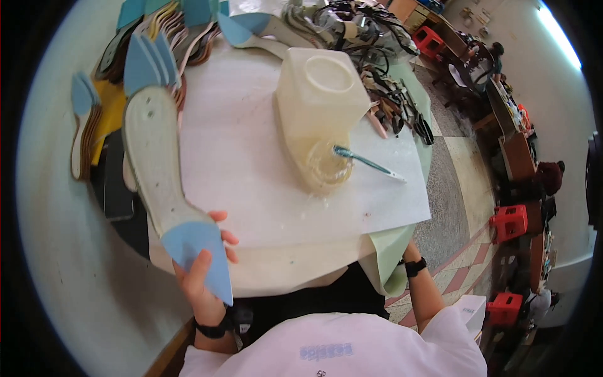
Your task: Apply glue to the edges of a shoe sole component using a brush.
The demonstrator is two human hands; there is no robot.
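Note:
My left hand (200,271) is closed around the light blue pointed end of a shoe insole (164,160); thumb on top, fingers at its right edge. The rest of the insole is greyish beige and slants up to the left, its far end by a stack of blue-ended insoles (143,63). My right hand (411,252) is low at the table's right edge, beside a pale green sheet (391,254); its fingers are hidden. On the white board (232,138) stands a cloudy plastic container (320,88) with a wide mouth. A teal-headed toothbrush (370,164) rests at that mouth.
More insoles stand at the far left, with a small stack (83,129) against the wall. A tangle of dark straps and strips (389,94) covers the far right of the table. Red stools (509,223) and other people at work benches are across the tiled floor on the right.

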